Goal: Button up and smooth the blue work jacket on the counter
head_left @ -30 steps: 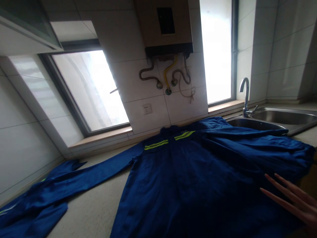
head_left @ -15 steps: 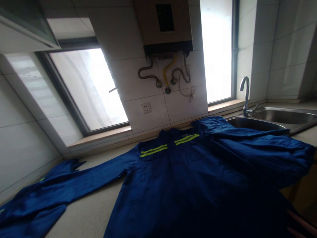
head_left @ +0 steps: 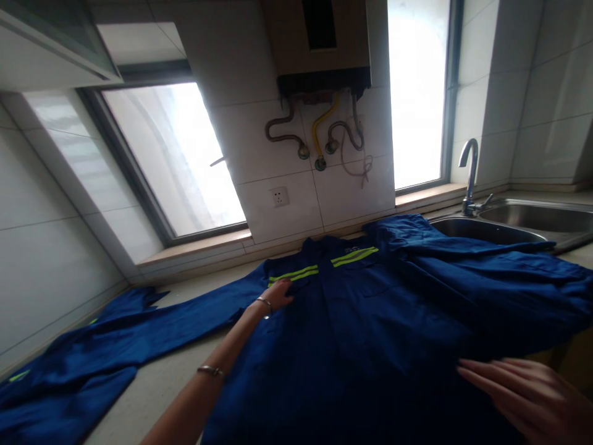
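A dark blue work jacket with yellow-green reflective stripes lies spread flat on a pale countertop. Its left sleeve stretches out toward the left wall. The right sleeve is folded across the body toward the sink. My left hand reaches forward and rests on the jacket's left shoulder, just below a reflective stripe; whether its fingers pinch the cloth is unclear. My right hand lies flat, fingers apart, on the lower right part of the jacket. Bracelets show on my left wrist and forearm.
A steel sink with a curved tap sits at the right. A water heater with hoses hangs on the tiled wall above a socket. Windows flank it. A cabinet overhangs the upper left.
My left arm has come into view and reached to the jacket's left shoulder. My right hand, nearly out of view half a second ago, is back on the jacket's lower right.
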Demonstrator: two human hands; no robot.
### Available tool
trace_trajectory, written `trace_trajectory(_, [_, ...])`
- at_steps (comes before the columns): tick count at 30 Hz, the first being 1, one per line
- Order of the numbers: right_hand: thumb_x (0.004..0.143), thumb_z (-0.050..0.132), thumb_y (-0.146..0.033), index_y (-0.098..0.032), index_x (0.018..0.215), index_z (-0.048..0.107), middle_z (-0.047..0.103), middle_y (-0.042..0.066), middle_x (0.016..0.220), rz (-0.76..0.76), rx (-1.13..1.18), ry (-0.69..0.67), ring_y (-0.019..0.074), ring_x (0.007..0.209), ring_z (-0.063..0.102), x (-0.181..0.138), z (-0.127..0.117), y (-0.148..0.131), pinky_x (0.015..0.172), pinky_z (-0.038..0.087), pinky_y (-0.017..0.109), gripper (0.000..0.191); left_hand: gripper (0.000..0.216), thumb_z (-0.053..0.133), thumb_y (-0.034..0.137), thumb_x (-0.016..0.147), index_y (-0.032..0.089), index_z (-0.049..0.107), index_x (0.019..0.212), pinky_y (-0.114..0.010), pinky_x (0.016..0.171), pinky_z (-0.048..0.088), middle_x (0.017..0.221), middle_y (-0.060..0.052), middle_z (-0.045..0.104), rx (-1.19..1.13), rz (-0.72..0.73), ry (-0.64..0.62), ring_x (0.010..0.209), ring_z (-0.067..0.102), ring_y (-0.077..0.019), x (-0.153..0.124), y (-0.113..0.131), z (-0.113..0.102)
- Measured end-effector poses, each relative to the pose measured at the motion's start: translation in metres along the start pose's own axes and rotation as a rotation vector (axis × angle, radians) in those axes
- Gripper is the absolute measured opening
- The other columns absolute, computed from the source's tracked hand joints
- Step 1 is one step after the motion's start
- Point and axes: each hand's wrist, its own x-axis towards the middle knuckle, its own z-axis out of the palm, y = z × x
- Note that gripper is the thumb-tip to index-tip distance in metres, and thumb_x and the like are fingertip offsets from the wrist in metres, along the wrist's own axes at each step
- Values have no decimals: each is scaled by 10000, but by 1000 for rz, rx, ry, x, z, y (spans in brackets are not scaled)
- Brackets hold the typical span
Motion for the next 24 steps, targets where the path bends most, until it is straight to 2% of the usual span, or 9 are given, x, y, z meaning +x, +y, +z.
trace_trajectory(2, [846, 515, -188, -338, 1304, 516, 639, 0, 1180, -121, 62, -114, 166, 940, 647, 53, 13, 5, 844, 506, 276, 481, 375, 546, 99, 698, 105, 660, 1055, -327, 959, 432, 1127, -158, 641, -3, -40, -1, 1084, 582, -274, 13, 1, 20])
trace_trajectory(5, [875, 462, -145, -230, 1187, 618, 669, 48, 1104, -143, 229, -130, 164, 920, 644, 131, 44, 13, 823, 493, 279, 359, 373, 491, 32, 691, 98, 681, 1005, -343, 951, 435, 1072, -154, 667, -36, -139, 84, 1050, 603, -263, 26, 1, 32])
trace_trajectory(8, [869, 443, -135, -172, 1102, 665, 685, 59, 1039, 3, 348, -140, 169, 933, 634, 195, 86, 27, 840, 471, 264, 323, 355, 497, 95, 742, 132, 684, 1042, -329, 956, 436, 1071, -99, 685, -81, -182, 147, 1043, 610, -239, 26, -11, 33])
trace_trajectory(11, [841, 443, -120, -152, 1035, 689, 687, 53, 1042, 144, 408, -172, 185, 972, 621, 238, 135, 48, 887, 446, 281, 315, 343, 491, 210, 811, 145, 672, 1095, -285, 904, 474, 1057, -51, 700, -211, -226, 204, 1004, 631, -211, 19, -29, 34])
trace_trajectory(14, [777, 486, -90, -176, 1001, 706, 689, 54, 1052, 246, 424, -192, 205, 982, 623, 260, 183, 70, 899, 447, 292, 325, 351, 533, 314, 811, 122, 688, 1061, -296, 822, 516, 985, -53, 721, -485, -312, 268, 937, 653, -225, 15, -43, 39])
trace_trajectory(17, [751, 488, -83, -185, 998, 709, 690, 56, 1054, 319, 454, -153, 216, 998, 621, 260, 220, 86, 913, 448, 311, 347, 341, 590, 302, 760, 107, 706, 1015, -312, 798, 525, 943, -65, 729, -584, -337, 271, 897, 662, -237, 16, -46, 40])
trace_trajectory(20, [739, 469, -83, -158, 981, 716, 700, 73, 1014, 323, 495, -142, 222, 967, 633, 248, 241, 96, 899, 459, 324, 353, 338, 587, 266, 746, 94, 706, 1012, -327, 786, 530, 933, -77, 729, -584, -316, 255, 879, 669, -246, 16, -43, 37])
trace_trajectory(24, [728, 469, -87, -141, 974, 719, 702, 87, 995, 311, 523, -122, 226, 953, 637, 238, 251, 102, 887, 464, 325, 355, 282, 585, 202, 738, 130, 719, 975, -321, 833, 516, 931, -50, 732, -534, -293, 269, 893, 670, -238, 15, -38, 32])
